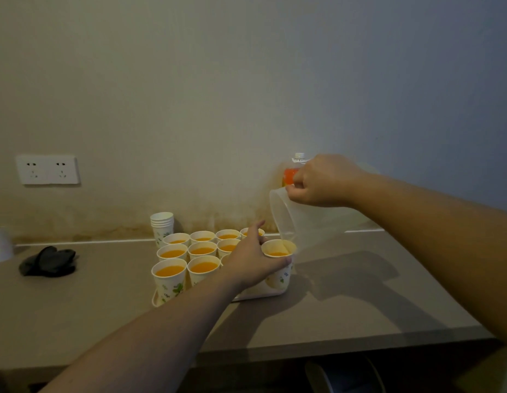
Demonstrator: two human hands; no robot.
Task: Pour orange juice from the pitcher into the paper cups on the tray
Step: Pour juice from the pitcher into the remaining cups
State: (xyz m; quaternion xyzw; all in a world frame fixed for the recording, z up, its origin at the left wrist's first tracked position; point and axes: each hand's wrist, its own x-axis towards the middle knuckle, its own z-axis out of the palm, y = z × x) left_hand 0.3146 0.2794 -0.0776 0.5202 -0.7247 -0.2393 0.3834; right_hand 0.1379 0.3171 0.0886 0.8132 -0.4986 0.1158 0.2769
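Right hand [320, 181] grips the clear pitcher [289, 217] at its upper edge, fingers curled round it; pitcher is tipped steeply, mouth down and leftward, spout directly over the paper cup [278, 260] at the tray's right front corner. A thin stream of orange juice [278, 253] runs down into that cup, which holds only a shallow layer. Left hand [253, 259] wraps the same cup from the left, thumb across its near side, index finger extended toward the back row. The white tray [263, 293] sits on the grey desk [360, 293] near the wall. Other cups [201, 251] on the tray stand upright in rows, each filled with juice. Just behind the tray's left rear corner, a stack of unused cups [161, 225] stands on the desk. An orange bottle [290, 174] with white cap is partly hidden behind the right hand. A dark cloth-like item [49, 262] lies on the desk, well left of the tray; a double wall socket [48, 169] is above it.
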